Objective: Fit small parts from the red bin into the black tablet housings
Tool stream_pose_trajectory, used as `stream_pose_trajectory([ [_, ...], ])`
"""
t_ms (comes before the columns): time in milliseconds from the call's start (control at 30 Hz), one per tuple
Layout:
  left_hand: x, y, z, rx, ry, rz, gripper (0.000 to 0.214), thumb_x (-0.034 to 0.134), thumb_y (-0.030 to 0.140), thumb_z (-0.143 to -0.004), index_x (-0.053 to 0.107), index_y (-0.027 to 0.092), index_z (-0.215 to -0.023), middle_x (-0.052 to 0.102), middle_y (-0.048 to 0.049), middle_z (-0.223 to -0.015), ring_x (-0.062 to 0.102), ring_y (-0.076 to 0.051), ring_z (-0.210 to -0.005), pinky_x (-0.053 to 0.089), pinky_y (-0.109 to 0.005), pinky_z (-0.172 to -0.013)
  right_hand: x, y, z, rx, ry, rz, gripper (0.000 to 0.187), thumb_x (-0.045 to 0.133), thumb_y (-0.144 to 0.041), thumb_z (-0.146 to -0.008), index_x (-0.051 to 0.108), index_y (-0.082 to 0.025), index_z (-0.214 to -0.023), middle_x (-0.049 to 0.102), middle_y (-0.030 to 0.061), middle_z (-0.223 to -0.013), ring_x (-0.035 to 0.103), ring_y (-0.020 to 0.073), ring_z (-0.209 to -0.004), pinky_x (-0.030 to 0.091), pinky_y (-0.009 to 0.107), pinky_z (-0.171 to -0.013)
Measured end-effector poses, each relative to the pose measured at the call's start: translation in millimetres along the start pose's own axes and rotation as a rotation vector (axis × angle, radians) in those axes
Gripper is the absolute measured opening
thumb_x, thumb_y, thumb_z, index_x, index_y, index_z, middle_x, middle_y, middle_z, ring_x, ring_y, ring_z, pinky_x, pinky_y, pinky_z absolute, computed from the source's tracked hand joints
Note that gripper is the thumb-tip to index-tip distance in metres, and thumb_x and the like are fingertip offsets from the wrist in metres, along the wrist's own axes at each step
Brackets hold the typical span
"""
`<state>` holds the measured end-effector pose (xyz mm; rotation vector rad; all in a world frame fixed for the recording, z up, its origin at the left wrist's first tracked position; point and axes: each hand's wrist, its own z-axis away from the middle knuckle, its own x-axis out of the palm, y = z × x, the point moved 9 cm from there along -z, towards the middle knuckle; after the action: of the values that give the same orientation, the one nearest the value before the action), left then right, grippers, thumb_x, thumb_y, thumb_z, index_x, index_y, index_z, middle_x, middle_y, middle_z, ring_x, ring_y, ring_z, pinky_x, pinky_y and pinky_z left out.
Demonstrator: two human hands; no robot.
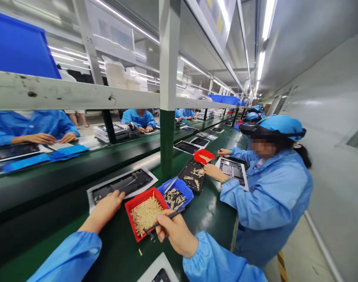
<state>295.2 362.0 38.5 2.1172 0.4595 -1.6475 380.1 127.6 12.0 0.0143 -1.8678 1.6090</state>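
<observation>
So: blk tool, R hand

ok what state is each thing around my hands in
Black tweezers, held in right hand, gap unclear
Red tray, uncovered, filled with pale strips
Blue tray, uncovered, holding dark and pale pieces
Black tray, pale strips scattered across
Dark device panel, flat on white sheet, left hand over it
Nearest panel, partly out of frame

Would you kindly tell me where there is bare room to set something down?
Green bench shows bare between the black tray, the co-worker's sleeve and the right sleeve, and between the left sleeve and nearer red tray. Around the blue tray it is crowded.
</observation>
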Motion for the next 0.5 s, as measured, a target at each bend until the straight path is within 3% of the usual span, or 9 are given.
stream_pose_trajectory([
  [67, -23.1, -19, 14, -0.064, 0.049, -0.072, 0.028, 0.048, 0.024, -0.094, 0.068, 0.01, -0.108, 0.065, -0.0111, -0.102, 0.065, -0.023, -0.093, 0.051, -0.033, -0.079, -3, -4, -2, -0.022, 0.006, -0.009, 0.047, 0.08, -0.058, -0.072, 0.063, -0.015, -0.079, 0.06, -0.0036, -0.057, 0.046, 0.0058, -0.04, 0.038, 0.02, -0.044],
  [133, -50.4, -36, 39, -0.141, 0.093, -0.125, 0.037, 0.041, 0.027, -0.095, 0.069, 0.008, -0.112, 0.064, -0.0095, -0.104, 0.064, -0.023, -0.093, 0.049, -0.028, -0.075, -6, -10, -3, -0.021, 0.021, -0.014, 0.046, 0.079, -0.057, -0.072, 0.062, -0.015, -0.078, 0.059, -0.0038, -0.057, 0.045, 0.0056, -0.041, 0.037, 0.02, -0.043],
  [267, -96.3, -50, 120, -0.275, 0.12, -0.163, 0.051, 0.031, 0.039, -0.099, 0.063, 0.009, -0.125, 0.058, -0.0041, -0.113, 0.062, -0.016, -0.09, 0.044, -0.022, -0.073, -15, -26, 2, 0.012, 0.095, -0.013, 0.043, 0.081, -0.053, -0.07, 0.06, -0.017, -0.08, 0.056, -0.0049, -0.055, 0.044, 0.0065, -0.042, 0.032, 0.02, -0.043],
  [333, -112.9, -39, 173, -0.28, 0.159, -0.186, 0.051, 0.033, 0.041, -0.099, 0.062, 0.011, -0.127, 0.057, -0.0034, -0.114, 0.06, -0.013, -0.084, 0.043, -0.021, -0.071, -16, -34, 5, 0.016, 0.097, -0.033, 0.039, 0.081, -0.049, -0.071, 0.06, -0.018, -0.082, 0.056, -0.0043, -0.057, 0.045, 0.0069, -0.046, 0.034, 0.02, -0.045],
  [400, -125.1, -14, 232, -0.247, 0.259, -0.204, 0.046, 0.035, 0.037, -0.098, 0.065, 0.013, -0.123, 0.059, -0.0029, -0.104, 0.058, -0.012, -0.076, 0.046, -0.023, -0.07, -14, -40, 6, 0.009, 0.076, -0.052, 0.035, 0.08, -0.046, -0.072, 0.06, -0.019, -0.082, 0.055, -0.004, -0.06, 0.044, 0.0074, -0.048, 0.034, 0.02, -0.045],
  [500, -117.0, 48, 321, -0.058, 0.377, -0.099, 0.037, 0.05, 0.04, -0.094, 0.068, 0.023, -0.121, 0.065, -0.0028, -0.094, 0.063, -0.017, -0.079, 0.052, -0.03, -0.076, -8, -44, 12, 0.02, 0.024, -0.046, 0.033, 0.081, -0.045, -0.073, 0.061, -0.019, -0.08, 0.055, -0.0044, -0.059, 0.043, 0.0069, -0.048, 0.034, 0.019, -0.045],
])
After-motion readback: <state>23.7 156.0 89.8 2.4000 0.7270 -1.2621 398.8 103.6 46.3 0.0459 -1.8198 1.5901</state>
